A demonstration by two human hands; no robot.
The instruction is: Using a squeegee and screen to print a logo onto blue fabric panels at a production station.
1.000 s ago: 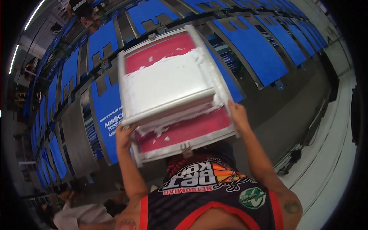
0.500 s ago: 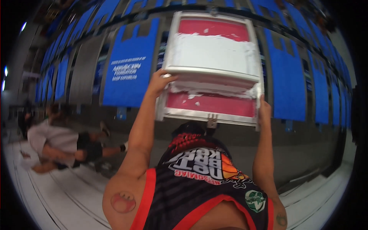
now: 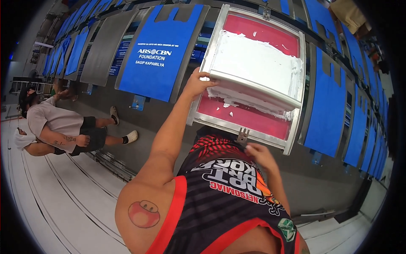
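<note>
A screen printing frame (image 3: 296, 139) with a metal rim and red mesh is in front of me, tilted slightly. White paste (image 3: 249, 57) covers much of its mesh, with ragged edges and small flecks. A long metal squeegee (image 3: 258, 91) lies across it. My left hand (image 3: 197, 84) is closed on the left rail of the frame, thumb side by the squeegee's end; its other fingers are partly hidden. My right hand (image 3: 263, 157) is off the frame, below its near rail beside a small metal bracket (image 3: 242, 135). Its fingers look loosely apart, with nothing visible in them.
Blue cut-out bags (image 3: 152, 51) lie on grey boards in a long row to the left, and more blue bags (image 3: 325, 106) continue to the right. At the left, another person (image 3: 55, 122) in a light shirt and dark shorts stands on the white floor (image 3: 72, 199).
My right hand has let go of the frame's right side and moved left and down to near the bracket. The frame appears farther right and more tilted. My left hand keeps its hold.
</note>
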